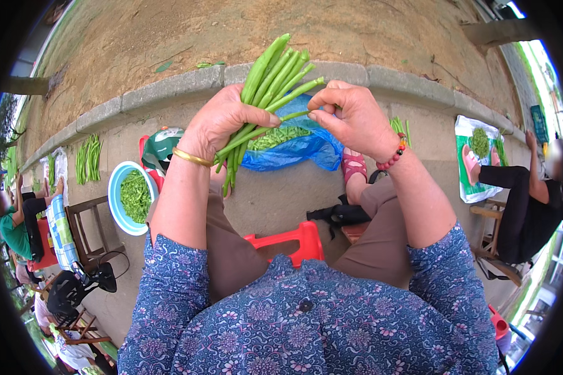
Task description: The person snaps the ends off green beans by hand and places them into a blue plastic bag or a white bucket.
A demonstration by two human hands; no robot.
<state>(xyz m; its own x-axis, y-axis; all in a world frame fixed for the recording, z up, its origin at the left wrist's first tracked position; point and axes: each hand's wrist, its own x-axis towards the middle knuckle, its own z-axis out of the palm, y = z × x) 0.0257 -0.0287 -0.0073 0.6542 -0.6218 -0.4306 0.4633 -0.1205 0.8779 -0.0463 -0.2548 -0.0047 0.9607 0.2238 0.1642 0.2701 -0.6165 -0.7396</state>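
My left hand (232,117), with a gold-coloured bangle at the wrist, grips a bundle of long green vegetable stalks (272,77). The thumb lies across them. My right hand (349,117), wearing a red bead bracelet, pinches the tip of one thin green stalk (293,115) that runs out from the bundle. Below both hands, a blue plastic bag (321,150) lies spread on the ground, with cut green pieces (279,137) on it. Part of the bag and pieces is hidden behind the hands and stalks.
A light-blue basin (114,197) of chopped greens stands at the left, near a green bag (162,146). More stalks (88,159) lie beyond it. A red plastic stool (309,239) is between my legs. A stone kerb (169,96) runs ahead. Other people sit at both sides.
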